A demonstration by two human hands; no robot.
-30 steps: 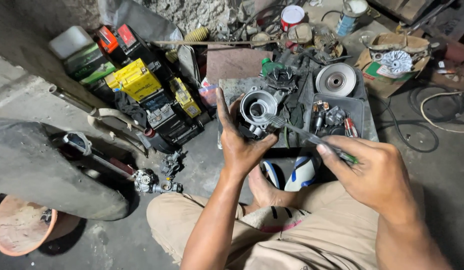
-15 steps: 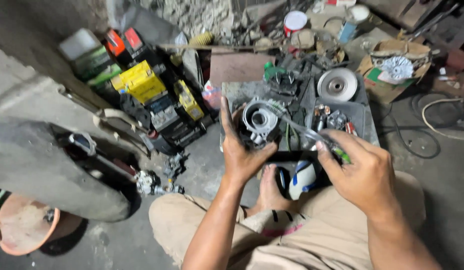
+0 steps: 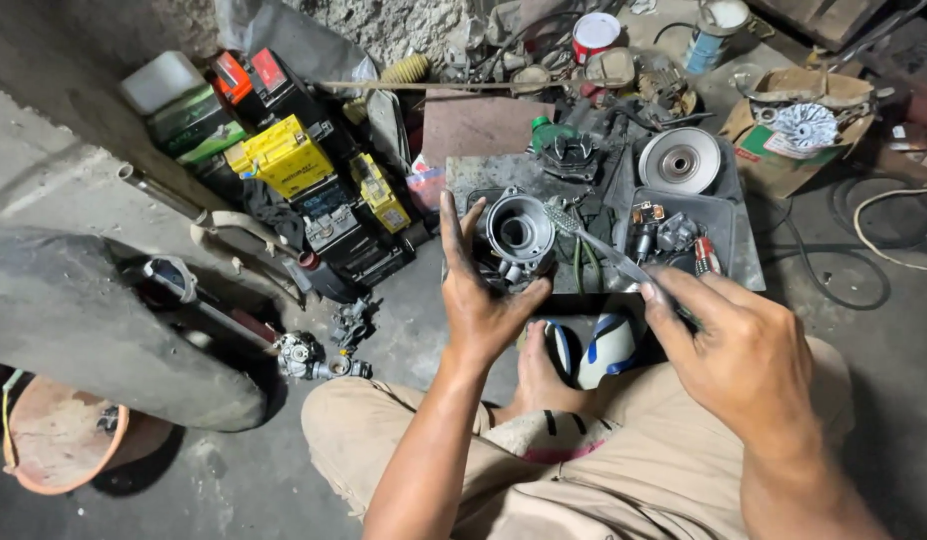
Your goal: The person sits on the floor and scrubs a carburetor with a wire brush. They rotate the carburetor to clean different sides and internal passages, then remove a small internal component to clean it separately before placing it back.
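Two greasy hands work over the cluttered floor: the left hand (image 3: 484, 300) is clenched around a grey cast-metal carburettor body (image 3: 519, 235), probably heavy, rigid and slippery, best gripped by its casting; the right hand (image 3: 744, 350) pinches a slim metal tool (image 3: 594, 245) into it.

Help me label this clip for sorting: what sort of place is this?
Probably a small engine or motorcycle repair workshop, with the work done on the floor. The left hand holds a greasy metal engine part, batteries are stacked by the wall, and a tray holds small parts.
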